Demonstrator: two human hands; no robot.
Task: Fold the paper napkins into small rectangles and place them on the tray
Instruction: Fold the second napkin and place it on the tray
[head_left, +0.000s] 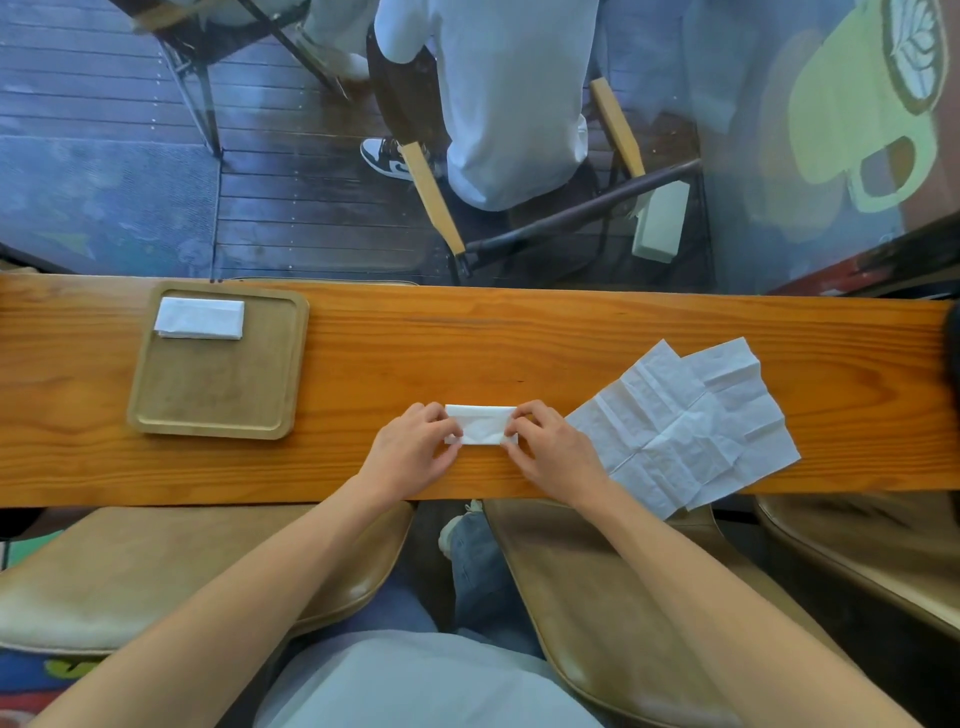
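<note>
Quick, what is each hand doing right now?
Left hand: fingers pinch the folded napkin at its left end.
Right hand: fingers pinch its right end.

Pretty bright, soft daylight is filling the whole shot, no harsh shadows anywhere, just faint ones sitting under the hands and along the tray (218, 364) rim. The white napkins (685, 421) are coming out close to blown out. The wooden counter (571, 332) is bowing from the wide-angle lens, and the corners are stretching. The window glass (779, 156) above is throwing hazy bluish reflections, washing out what's behind it. The far right edge is looking smeared and blurry.
</note>
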